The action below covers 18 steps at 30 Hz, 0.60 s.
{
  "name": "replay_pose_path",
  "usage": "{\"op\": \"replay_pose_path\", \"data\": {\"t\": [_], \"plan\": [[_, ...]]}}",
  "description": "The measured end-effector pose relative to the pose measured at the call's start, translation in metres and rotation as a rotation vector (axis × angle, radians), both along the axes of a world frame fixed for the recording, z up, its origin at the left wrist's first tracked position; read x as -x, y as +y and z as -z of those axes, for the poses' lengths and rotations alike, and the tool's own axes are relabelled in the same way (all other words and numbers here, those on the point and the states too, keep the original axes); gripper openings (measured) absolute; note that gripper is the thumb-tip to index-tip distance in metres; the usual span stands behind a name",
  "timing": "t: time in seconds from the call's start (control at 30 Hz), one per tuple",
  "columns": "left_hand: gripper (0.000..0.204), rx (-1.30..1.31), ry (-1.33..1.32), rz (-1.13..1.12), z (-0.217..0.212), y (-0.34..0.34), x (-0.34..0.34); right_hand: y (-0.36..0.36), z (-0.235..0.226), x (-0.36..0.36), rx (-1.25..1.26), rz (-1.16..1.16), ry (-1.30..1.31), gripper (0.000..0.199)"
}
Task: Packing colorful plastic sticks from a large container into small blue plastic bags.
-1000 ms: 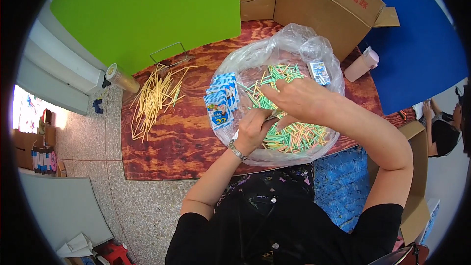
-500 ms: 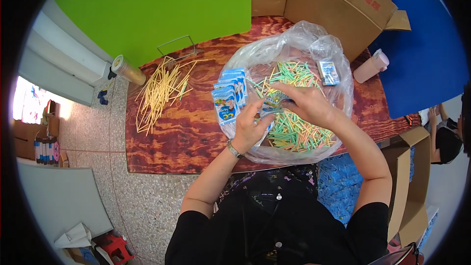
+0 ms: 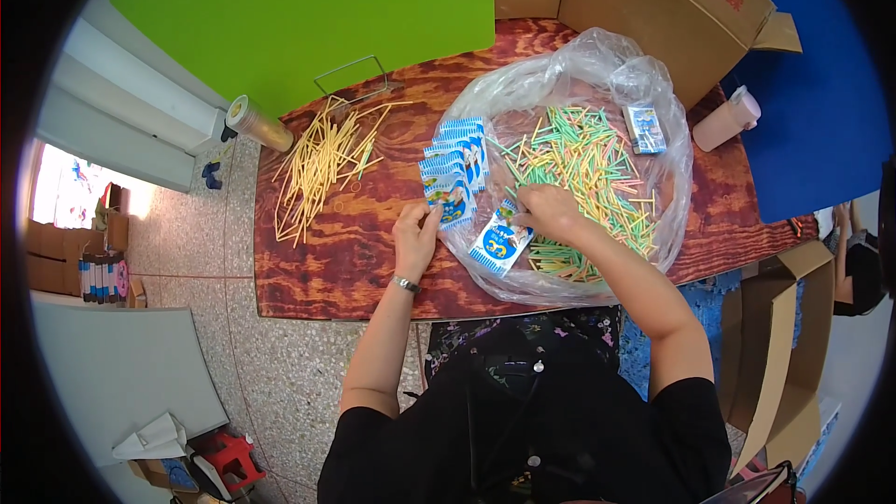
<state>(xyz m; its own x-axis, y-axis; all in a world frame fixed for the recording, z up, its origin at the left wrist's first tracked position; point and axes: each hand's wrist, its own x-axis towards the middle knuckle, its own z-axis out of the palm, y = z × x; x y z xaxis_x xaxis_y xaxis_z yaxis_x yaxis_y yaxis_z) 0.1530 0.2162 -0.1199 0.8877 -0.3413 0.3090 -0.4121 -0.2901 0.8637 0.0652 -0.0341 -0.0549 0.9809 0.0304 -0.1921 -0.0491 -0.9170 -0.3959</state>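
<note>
My left hand point(image 3: 414, 241) is at the near left corner of a fanned stack of blue-and-white packets point(image 3: 450, 194), its fingertips closed at the edge of the nearest one. Beside it, a single blue-and-white packet point(image 3: 502, 245) lies slanted on the near rim of a clear plastic bag point(image 3: 469, 103). My right hand point(image 3: 553, 213) is closed at that packet's upper right edge; its fingertips are partly hidden. Short coloured sticks point(image 3: 583, 154), green, yellow and pink, are heaped in the opened bag, under and around my right hand.
Long pale yellow sticks point(image 3: 322, 168) lie loose at the left, near a clear cylinder point(image 3: 259, 124) and a metal stand point(image 3: 353, 79). A small blue box point(image 3: 645, 129) sits in the bag's far right. A pink bottle point(image 3: 726, 119) and cardboard point(image 3: 653, 9) stand beyond. Another person point(image 3: 859, 266) is at right.
My hands have parted. The packet between them now lies at the bag's near rim by my right hand. My left hand has moved left to the stack. The whole view has shifted slightly.
</note>
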Motion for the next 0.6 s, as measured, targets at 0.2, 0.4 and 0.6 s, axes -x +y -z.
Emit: {"op": "replay_pose_path", "data": {"t": [0.2,0.4,0.6], "plan": [[0.019,-0.161,0.203,-0.126,-0.014,-0.029,-0.003,-0.003,0.009,0.009,0.181,-0.098,-0.298,0.015],[0.036,-0.208,-0.493,-0.213,-0.082,-0.043,0.047,-0.015,-0.030,0.034,0.162,-0.166,-0.557,0.018],[0.018,-0.204,0.225,0.385,-0.062,-0.047,0.066,0.006,-0.037,0.051,-0.414,0.015,-0.537,0.015]]}}
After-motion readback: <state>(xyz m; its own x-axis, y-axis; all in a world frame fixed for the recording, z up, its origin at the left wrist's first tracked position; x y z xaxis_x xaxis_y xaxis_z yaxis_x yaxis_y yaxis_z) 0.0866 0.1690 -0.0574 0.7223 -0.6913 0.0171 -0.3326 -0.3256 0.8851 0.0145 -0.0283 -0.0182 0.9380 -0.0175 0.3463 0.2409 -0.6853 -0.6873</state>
